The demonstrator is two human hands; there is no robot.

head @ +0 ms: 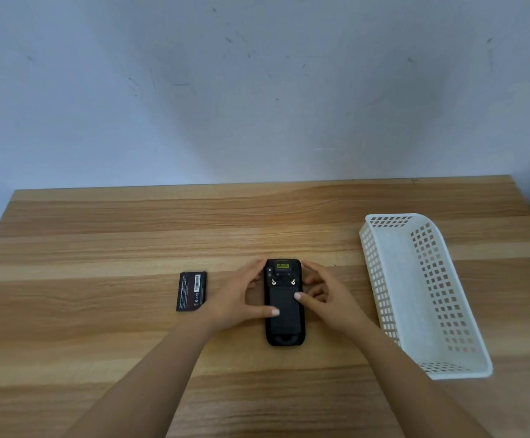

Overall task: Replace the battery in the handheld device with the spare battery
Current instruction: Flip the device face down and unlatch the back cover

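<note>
While both hands flank the device point(284, 306), battery point(191, 291) apart, basket point(383, 279) rightward.

A white perforated basket point(383, 279) sits empty on the wooden table point(99, 241) below a pale wall point(257, 90)

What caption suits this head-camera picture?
Both hands steady a handheld device lying back-up, spare battery alongside.

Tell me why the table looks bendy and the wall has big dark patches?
In the head view, the wide-angle lens curves the table edges; soft grey shadows spread over the wall; a pale glare patch sits on the wood behind the handheld device; the battery label is too blurry to read.
</note>
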